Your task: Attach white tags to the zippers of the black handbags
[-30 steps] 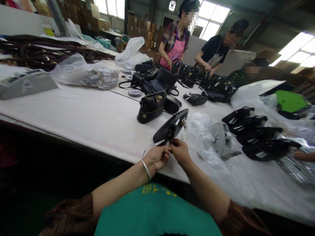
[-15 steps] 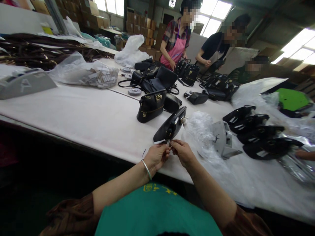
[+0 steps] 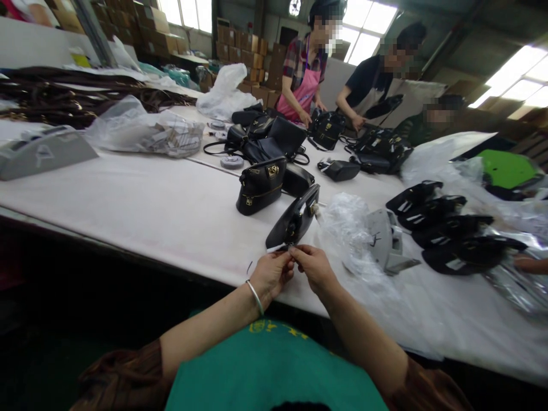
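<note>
A black bag (image 3: 291, 220) lies tilted on the white table (image 3: 171, 200), near its front edge. Both my hands meet at the bag's near end. My left hand (image 3: 273, 277), with a pale bangle at the wrist, has its fingers pinched together. My right hand (image 3: 313, 265) pinches close beside it, fingertips almost touching the left ones. What lies between the fingertips is too small and hidden to make out. Just behind stands an upright black bag (image 3: 261, 185) with gold zip and clasp.
Crumpled clear plastic (image 3: 346, 228) and a grey tape dispenser (image 3: 387, 242) lie to the right, with several black bags (image 3: 466, 251) beyond. Another dispenser (image 3: 47, 151) is at far left. People work across the table around a pile of black bags (image 3: 274, 140).
My right fingertips have shifted slightly left, closer to my left ones. Across the table, a person in dark clothes has raised a black item, and the person in pink has moved both hands.
</note>
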Motion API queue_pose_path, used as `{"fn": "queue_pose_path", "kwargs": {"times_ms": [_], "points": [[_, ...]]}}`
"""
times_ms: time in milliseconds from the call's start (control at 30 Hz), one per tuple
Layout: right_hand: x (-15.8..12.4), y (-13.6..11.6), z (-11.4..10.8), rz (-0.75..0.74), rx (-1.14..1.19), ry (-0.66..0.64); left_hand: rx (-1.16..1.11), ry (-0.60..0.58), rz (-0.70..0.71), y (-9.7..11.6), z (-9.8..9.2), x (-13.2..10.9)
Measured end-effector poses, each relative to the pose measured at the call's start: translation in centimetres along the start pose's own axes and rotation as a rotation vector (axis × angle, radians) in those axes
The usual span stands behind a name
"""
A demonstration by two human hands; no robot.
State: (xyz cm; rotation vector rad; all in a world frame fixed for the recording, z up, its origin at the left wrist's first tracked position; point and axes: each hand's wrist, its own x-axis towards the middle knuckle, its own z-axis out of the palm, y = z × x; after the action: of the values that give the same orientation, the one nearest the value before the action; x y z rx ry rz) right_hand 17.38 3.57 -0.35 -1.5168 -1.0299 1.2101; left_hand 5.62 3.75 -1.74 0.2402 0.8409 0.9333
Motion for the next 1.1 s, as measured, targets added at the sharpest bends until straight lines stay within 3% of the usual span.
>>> {"fn": "queue_pose_path", "kwargs": {"times_ms": [167, 433, 567, 1100], "points": [[0.5, 0.2, 0.3, 0.022, 0.046, 0.021, 0.074, -0.040, 0.004, 0.3, -0.5, -0.5], [0.4, 0.1, -0.1, -0.040, -0.111, 0.018, 0.063, 0.026, 0.123, 0.5, -0.8, -0.1], [0.3, 0.0, 0.1, -0.003, -0.123, 0.006, 0.052, 0.041, 0.185, 0.3, -0.5, 0.3], [-0.2, 0.0, 1.1, 0.014, -0.113, 0.091, 0.037, 0.066, 0.185, 0.5, -1.2, 0.1]]}}
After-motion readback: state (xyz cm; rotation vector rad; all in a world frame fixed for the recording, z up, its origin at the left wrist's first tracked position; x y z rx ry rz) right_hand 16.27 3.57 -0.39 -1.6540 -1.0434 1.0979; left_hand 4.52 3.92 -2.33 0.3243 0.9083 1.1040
